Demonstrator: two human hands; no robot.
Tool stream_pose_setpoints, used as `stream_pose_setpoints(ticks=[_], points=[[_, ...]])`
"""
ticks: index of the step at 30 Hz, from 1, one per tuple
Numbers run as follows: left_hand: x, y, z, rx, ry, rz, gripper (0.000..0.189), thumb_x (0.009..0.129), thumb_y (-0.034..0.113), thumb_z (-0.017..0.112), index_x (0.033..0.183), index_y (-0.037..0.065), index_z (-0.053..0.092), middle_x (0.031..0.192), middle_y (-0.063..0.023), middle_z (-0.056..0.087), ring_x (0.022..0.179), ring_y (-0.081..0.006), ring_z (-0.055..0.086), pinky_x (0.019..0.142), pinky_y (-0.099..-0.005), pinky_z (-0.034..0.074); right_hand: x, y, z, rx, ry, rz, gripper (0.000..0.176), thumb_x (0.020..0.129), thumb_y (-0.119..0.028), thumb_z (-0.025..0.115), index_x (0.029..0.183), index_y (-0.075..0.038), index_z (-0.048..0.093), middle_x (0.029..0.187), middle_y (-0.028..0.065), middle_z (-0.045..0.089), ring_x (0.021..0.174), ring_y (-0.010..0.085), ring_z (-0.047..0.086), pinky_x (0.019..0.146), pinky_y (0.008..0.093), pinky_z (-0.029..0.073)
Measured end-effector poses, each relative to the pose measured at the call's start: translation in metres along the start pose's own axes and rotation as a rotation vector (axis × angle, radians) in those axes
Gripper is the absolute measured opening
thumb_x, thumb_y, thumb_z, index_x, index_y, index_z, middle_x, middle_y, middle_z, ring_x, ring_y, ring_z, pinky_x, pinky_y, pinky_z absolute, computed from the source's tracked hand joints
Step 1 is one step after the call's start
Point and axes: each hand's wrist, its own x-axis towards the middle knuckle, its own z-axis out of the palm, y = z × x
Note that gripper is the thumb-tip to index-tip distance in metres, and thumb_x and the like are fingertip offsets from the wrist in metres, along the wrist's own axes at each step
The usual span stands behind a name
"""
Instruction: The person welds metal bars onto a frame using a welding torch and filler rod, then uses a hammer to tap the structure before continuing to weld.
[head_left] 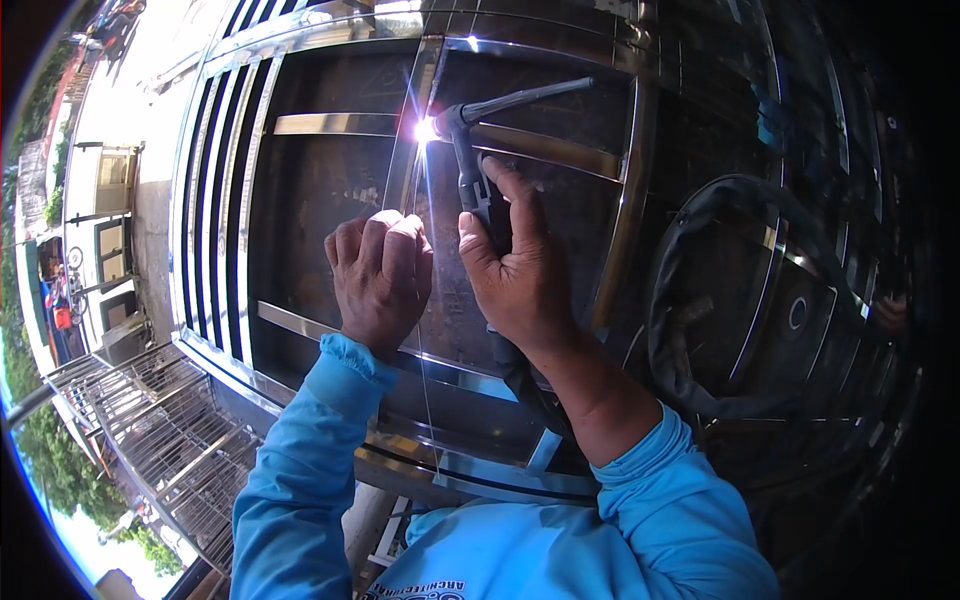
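My right hand (pixel 520 265) is wrapped round the handle of a black TIG welding torch (pixel 466 160), whose long back cap points to the upper right. At the torch's tip a bright arc (pixel 425 130) glares on a joint of the shiny metal frame (pixel 400 185), hiding the exact contact spot. Closed in a fist just left of the torch, my left hand (pixel 380 275) grips a thin filler rod (pixel 427 395). The rod trails down below that hand towards my body, and its upper end is lost near the glare.
A black torch cable (pixel 655 330) loops on the right over the framework. Parallel metal bars (pixel 225 200) run along the left side. A barred metal rack (pixel 165 440) stands at lower left. Part of another person's hand (pixel 888 312) shows at the far right.
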Motion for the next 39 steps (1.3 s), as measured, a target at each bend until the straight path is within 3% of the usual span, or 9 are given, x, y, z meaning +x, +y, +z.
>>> stream_pose_setpoints(ticks=[1,4,10,16,19,26,29,36,39], points=[[0.0001,0.0000,-0.0004,0.006,-0.004,0.003,0.028,0.082,0.007,0.077,0.106,0.011,0.063,0.105,-0.0081,0.065,0.094,-0.0297,0.059,0.086,-0.0460,0.044,0.0005,0.0005,0.0000,-0.003,0.008,-0.010,0.049,0.104,-0.011,0.066,0.149,-0.004,0.048,0.127,0.0185,0.067,0.115,0.0262,0.070,0.098,0.0363,0.055],[0.0010,0.0015,-0.0003,-0.017,0.000,-0.005,0.029,0.082,0.008,0.078,0.107,0.011,0.064,0.105,-0.0066,0.065,0.093,-0.0285,0.059,0.086,-0.0448,0.043,0.0047,0.0001,-0.0021,-0.030,0.067,-0.093,0.049,0.099,-0.007,0.067,0.145,-0.003,0.052,0.124,0.0273,0.069,0.110,0.0416,0.073,0.091,0.0428,0.060],[0.0012,0.0020,0.0004,-0.007,0.013,0.003,0.028,0.082,0.008,0.078,0.106,0.011,0.064,0.104,-0.0064,0.065,0.092,-0.0281,0.059,0.086,-0.0446,0.043,0.0040,-0.0008,-0.0017,-0.033,0.052,-0.100,0.049,0.099,-0.008,0.068,0.144,-0.003,0.052,0.123,0.0268,0.069,0.110,0.0413,0.073,0.090,0.0427,0.060],[0.0030,0.0037,-0.0025,0.009,-0.017,0.008,0.027,0.082,0.002,0.078,0.103,0.007,0.062,0.100,-0.0119,0.065,0.090,-0.0327,0.059,0.083,-0.0467,0.045,0.0016,-0.0072,-0.0033,0.001,-0.002,0.044,0.050,0.099,-0.008,0.068,0.146,-0.004,0.050,0.126,0.0265,0.069,0.114,0.0424,0.071,0.093,0.0444,0.059],[0.0052,0.0068,-0.0034,0.002,-0.010,-0.024,0.028,0.080,0.002,0.081,0.103,0.009,0.065,0.100,-0.0097,0.065,0.091,-0.0310,0.058,0.085,-0.0448,0.045,0.0034,0.0024,-0.0018,-0.025,0.064,-0.098,0.050,0.099,-0.007,0.068,0.146,-0.004,0.050,0.125,0.0262,0.069,0.114,0.0417,0.072,0.093,0.0440,0.059],[0.0045,0.0049,-0.0025,0.006,-0.011,-0.007,0.027,0.081,0.004,0.079,0.102,0.009,0.063,0.100,-0.0099,0.065,0.092,-0.0309,0.058,0.085,-0.0459,0.044,0.0023,0.0006,-0.0028,-0.029,0.039,-0.108,0.050,0.099,-0.007,0.068,0.146,-0.003,0.050,0.125,0.0265,0.069,0.112,0.0422,0.073,0.093,0.0432,0.059],[0.0022,0.0027,-0.0003,0.027,-0.015,-0.001,0.025,0.078,0.008,0.078,0.096,0.011,0.060,0.101,-0.0096,0.063,0.094,-0.0306,0.059,0.086,-0.0473,0.043,0.0002,-0.0036,-0.0022,-0.003,-0.010,0.000,0.051,0.099,-0.007,0.069,0.146,-0.003,0.050,0.123,0.0271,0.069,0.111,0.0419,0.073,0.091,0.0434,0.060],[0.0062,0.0060,-0.0024,0.005,-0.021,-0.039,0.028,0.081,0.003,0.080,0.104,0.011,0.066,0.101,-0.0064,0.065,0.092,-0.0295,0.057,0.086,-0.0441,0.044,0.0033,0.0007,-0.0029,-0.036,0.083,-0.139,0.050,0.099,-0.007,0.069,0.145,-0.003,0.051,0.123,0.0271,0.069,0.111,0.0417,0.073,0.091,0.0432,0.060],[0.0052,0.0051,-0.0010,0.008,-0.014,-0.032,0.026,0.081,0.007,0.078,0.103,0.011,0.065,0.102,-0.0049,0.065,0.092,-0.0282,0.058,0.086,-0.0439,0.043,0.0018,-0.0024,-0.0035,-0.013,0.039,-0.063,0.049,0.099,-0.007,0.068,0.145,-0.003,0.051,0.123,0.0273,0.069,0.112,0.0416,0.073,0.092,0.0430,0.060]])
